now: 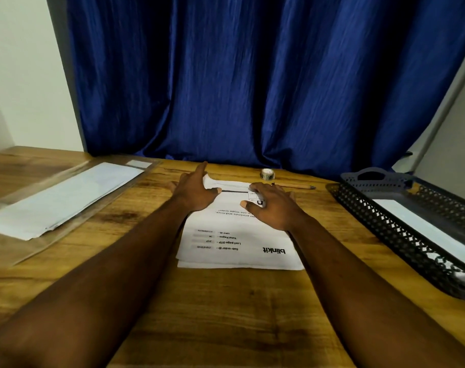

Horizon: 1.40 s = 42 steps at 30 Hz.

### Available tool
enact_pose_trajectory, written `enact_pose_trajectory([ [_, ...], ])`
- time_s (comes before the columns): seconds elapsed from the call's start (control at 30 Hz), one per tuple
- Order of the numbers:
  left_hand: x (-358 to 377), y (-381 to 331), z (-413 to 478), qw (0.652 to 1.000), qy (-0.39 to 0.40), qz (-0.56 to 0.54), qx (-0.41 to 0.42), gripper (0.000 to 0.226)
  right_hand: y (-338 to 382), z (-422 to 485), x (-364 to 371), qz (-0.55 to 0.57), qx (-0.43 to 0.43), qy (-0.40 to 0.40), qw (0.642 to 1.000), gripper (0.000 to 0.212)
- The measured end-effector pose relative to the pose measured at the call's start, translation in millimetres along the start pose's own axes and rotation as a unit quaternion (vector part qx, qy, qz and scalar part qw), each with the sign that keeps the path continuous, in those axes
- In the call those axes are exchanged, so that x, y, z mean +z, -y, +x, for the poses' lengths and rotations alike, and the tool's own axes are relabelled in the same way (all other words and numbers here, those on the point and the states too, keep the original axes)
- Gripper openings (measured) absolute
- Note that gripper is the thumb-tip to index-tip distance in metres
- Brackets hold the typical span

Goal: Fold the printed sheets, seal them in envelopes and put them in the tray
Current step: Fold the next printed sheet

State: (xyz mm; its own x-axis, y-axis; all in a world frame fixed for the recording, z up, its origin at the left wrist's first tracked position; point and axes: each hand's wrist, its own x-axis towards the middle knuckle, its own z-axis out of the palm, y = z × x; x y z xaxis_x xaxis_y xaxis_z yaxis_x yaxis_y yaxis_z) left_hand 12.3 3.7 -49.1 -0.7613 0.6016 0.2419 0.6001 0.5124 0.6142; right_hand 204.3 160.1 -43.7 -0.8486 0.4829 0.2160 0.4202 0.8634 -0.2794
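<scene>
Under spread, flat fingers of right hand (271, 208) lay white printed paper sheet (236, 235), seemingly thin, limp, easily creased. Left hand (194, 192) touched lifted far corner, pinch unclear; best hold probably there.

1. A small paperwork corner in a home or an office; the view does not settle which.
2. A wood-grain table (226, 301) stands against a deep blue curtain (252, 75) and a plain pale wall (19, 75).
3. Desk supplies lie on it: a stack of printed sheets (239, 243), pale envelopes (61, 197) in a clear sleeve (19, 248), a black mesh tray (385, 216), a roll of tape (267, 173) and a pencil (295, 186).
</scene>
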Motion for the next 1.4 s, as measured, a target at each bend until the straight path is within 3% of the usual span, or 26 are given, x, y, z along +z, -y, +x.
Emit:
enact_pose_trajectory([
  [0.2, -1.7, 2.3, 2.1, 0.987, -0.115, -0.107, 0.032, 0.079, -0.3, 0.8, 1.0, 0.014, -0.004, -0.014, 1.000, 0.076],
  [0.43, -6.5, -0.5, -3.3, 0.974, -0.097, -0.188, 0.087, 0.027, -4.2, -1.8, -8.2, 0.018, -0.010, -0.165, 0.986, 0.088],
  [0.53, -10.1, -1.1, -10.1, 0.971, -0.106, -0.197, 0.088, 0.027, -6.0, -1.7, -11.9, 0.000, -0.006, -0.201, 0.980, 0.093],
  [0.63, -14.2, -1.2, -18.5, 0.975, -0.104, -0.170, 0.101, 0.029, -4.1, -1.0, -10.8, -0.028, -0.023, -0.198, 0.980, 0.080],
  [0.77, -19.5, -2.5, -25.2, 0.985, -0.087, -0.080, 0.124, 0.027, 0.4, 2.9, -6.5, -0.076, -0.063, -0.205, 0.974, 0.040],
  [0.83, -22.1, -5.1, -27.7, 0.989, -0.063, -0.027, 0.131, 0.022, 2.3, 3.7, -4.9, -0.094, -0.059, -0.187, 0.976, 0.030],
  [0.97, -27.9, -7.5, -32.1, 0.989, 0.012, 0.037, 0.141, 0.005, 4.8, 3.3, -5.5, -0.090, -0.024, -0.119, 0.989, 0.035],
  [1.03, -28.3, -7.3, -33.3, 0.989, 0.038, 0.040, 0.136, 0.015, 5.6, 4.3, -7.7, -0.092, -0.018, -0.088, 0.992, 0.034],
  [1.13, -25.2, -9.5, -33.6, 0.989, 0.029, 0.050, 0.135, 0.027, 10.9, 3.4, -13.0, -0.098, -0.007, -0.032, 0.995, 0.038],
  [1.3, -16.5, -13.9, -35.3, 0.981, 0.001, 0.094, 0.169, 0.022, 31.0, -2.2, -11.8, -0.122, 0.028, 0.084, 0.989, 0.064],
  [1.4, -11.6, -15.5, -34.7, 0.980, 0.016, 0.116, 0.162, 0.017, 38.9, -3.2, -7.6, -0.071, 0.016, 0.115, 0.991, 0.059],
])
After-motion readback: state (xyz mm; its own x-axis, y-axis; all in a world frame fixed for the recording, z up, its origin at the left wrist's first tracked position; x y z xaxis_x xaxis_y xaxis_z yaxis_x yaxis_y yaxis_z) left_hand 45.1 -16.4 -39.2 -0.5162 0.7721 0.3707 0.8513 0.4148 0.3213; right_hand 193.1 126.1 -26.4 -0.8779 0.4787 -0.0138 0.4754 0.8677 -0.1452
